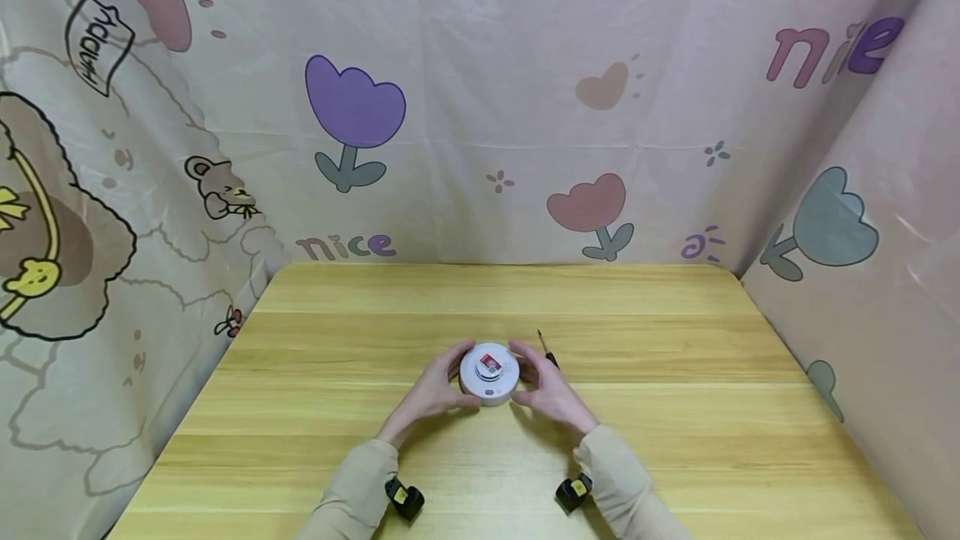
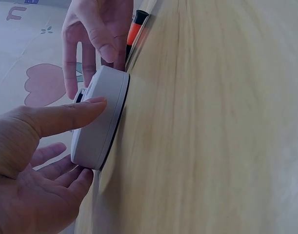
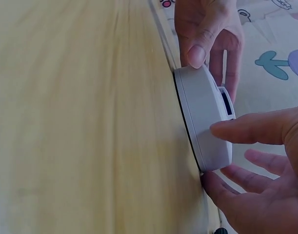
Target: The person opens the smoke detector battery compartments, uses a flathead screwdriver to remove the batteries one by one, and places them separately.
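Left curtain (image 1: 168, 290): pale cloth printed with bears and looping lines; hung beside the table (image 1: 300, 407), light wood.
Left sleeve (image 1: 352, 482): beige, reached in from the near side; small black unit (image 1: 405, 500) at the wrist.
Left hand (image 1: 432, 390): half open, bent in a C round the disc (image 1: 489, 385); thumb lay against the near side wall, fingers reached round to the far side. Had hold of it.
Disc: white, round, thick, face up between the two hands, about mid-table. Housing closed, a seam running round the wall near a dark base; contents hidden. Base close to the wood; could not tell if fully resting.
Cap (image 1: 480, 372): raised in the middle of the face, dark slot (image 3: 227, 103) in its side; red-and-white sticker (image 1: 491, 363) on top, print too small to read.
Right hand (image 1: 551, 392): half open, a mirror of the left; thumb on the near side wall, fingers curved round the far side. Had hold too; could not tell if every fingertip touched.
Screwdriver (image 1: 551, 358): lay just behind the right hand, which partly hid it; thin shaft pointing away, handle black and orange.
Right sleeve (image 1: 618, 473): beige, a second black unit (image 1: 573, 493) at the wrist.
Right curtain (image 1: 885, 340): pale, blue-grey tulip.
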